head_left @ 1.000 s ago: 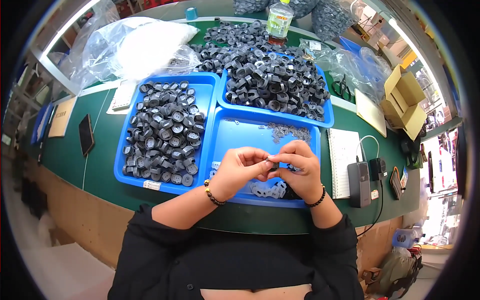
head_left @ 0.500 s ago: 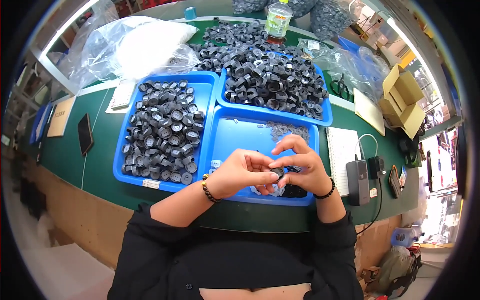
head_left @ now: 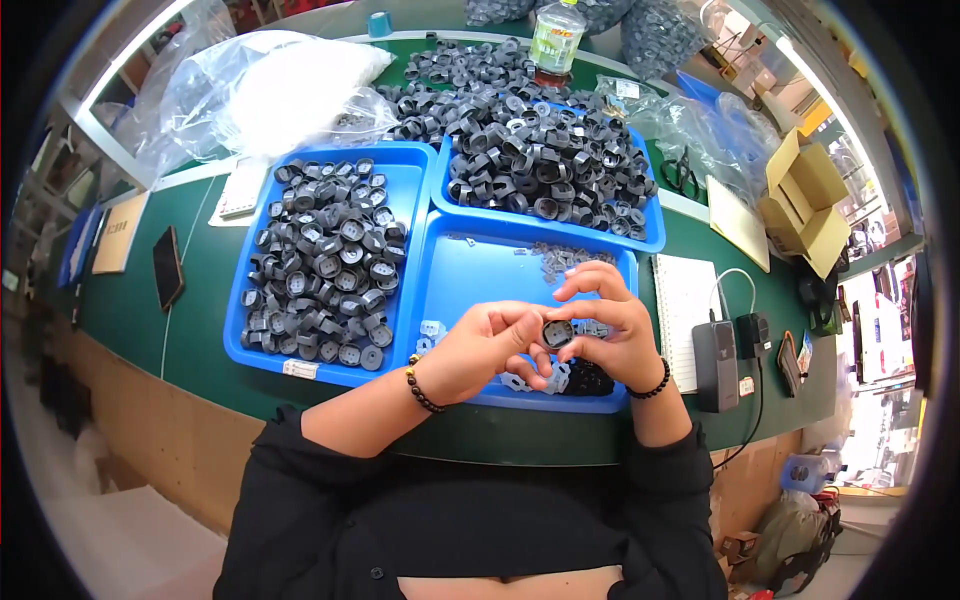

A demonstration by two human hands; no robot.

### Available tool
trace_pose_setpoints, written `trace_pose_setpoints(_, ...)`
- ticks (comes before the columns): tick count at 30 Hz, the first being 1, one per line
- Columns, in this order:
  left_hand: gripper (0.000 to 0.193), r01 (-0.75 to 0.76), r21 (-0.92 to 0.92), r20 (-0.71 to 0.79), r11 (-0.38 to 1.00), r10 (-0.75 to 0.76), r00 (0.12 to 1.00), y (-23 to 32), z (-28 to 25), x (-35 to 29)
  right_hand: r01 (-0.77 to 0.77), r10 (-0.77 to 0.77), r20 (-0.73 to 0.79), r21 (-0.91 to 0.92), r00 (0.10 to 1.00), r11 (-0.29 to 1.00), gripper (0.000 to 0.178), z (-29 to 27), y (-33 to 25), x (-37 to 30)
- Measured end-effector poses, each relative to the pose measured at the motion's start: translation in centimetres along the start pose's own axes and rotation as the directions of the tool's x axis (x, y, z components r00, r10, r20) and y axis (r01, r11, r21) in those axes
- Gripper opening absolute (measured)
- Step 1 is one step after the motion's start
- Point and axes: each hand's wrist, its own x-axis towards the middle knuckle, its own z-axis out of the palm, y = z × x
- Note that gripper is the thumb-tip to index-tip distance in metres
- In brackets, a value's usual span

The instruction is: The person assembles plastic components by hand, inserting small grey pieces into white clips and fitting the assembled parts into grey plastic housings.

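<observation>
A small dark plastic housing (head_left: 557, 334), rounded-square with a lighter inside, is turned open face up over the lower blue tray (head_left: 428, 290). My right hand (head_left: 615, 325) pinches it between thumb and forefinger, the other fingers raised. Against its left side my left hand (head_left: 485, 350) is closed, fingers curled at the housing and thumb lying above them; whether a smaller part is between them is hidden. Beneath the hands in the tray lie translucent pale-blue pieces (head_left: 553, 378), small black parts (head_left: 590, 381) and clear grey pieces (head_left: 565, 262).
Similar dark housings fill the left blue tray (head_left: 240, 310) and heap over the back blue tray (head_left: 648, 225). A phone (head_left: 169, 268) lies far left. On the right are a spiral notebook (head_left: 680, 320), a grey power device (head_left: 715, 365) with cables and an open carton (head_left: 805, 205). A bottle (head_left: 556, 42) stands behind.
The housing has turned so its open face shows. My left thumb has drawn back from it, up and to the left; my right hand keeps its pinch.
</observation>
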Motion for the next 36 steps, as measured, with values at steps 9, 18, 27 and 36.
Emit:
trace_pose_setpoints(9, 0.019, 0.016, 0.224, 0.014, 0.974, -0.02, 1.0, 0.0, -0.6, -0.2, 0.05, -0.05, 0.038, 0.004, 0.998, 0.999, 0.039, 0.8, -0.4, -0.1)
trace_pose_setpoints(18, 0.016, -0.294, 0.562, -0.075, 0.773, 0.402, 0.913, -1.1, 0.2, -0.1, 0.002, -0.002, 0.018, 0.047, 1.0, 0.999, 0.037, 1.6, -0.6, -0.2)
trace_pose_setpoints(27, 0.035, -0.418, 0.907, 0.294, -0.045, 0.778, 0.555, -1.6, 0.1, 0.0, -0.226, 0.24, -0.063, 0.173, 0.969, 0.959, 0.047, 2.2, -1.7, -0.9)
trace_pose_setpoints(36, 0.035, -0.151, 0.134, -0.146, 0.979, 0.171, 0.974, -0.4, -0.5, 0.0, 0.07, -0.128, -0.186, -0.291, 0.974, 0.954, 0.054, 2.1, -2.0, -0.2)
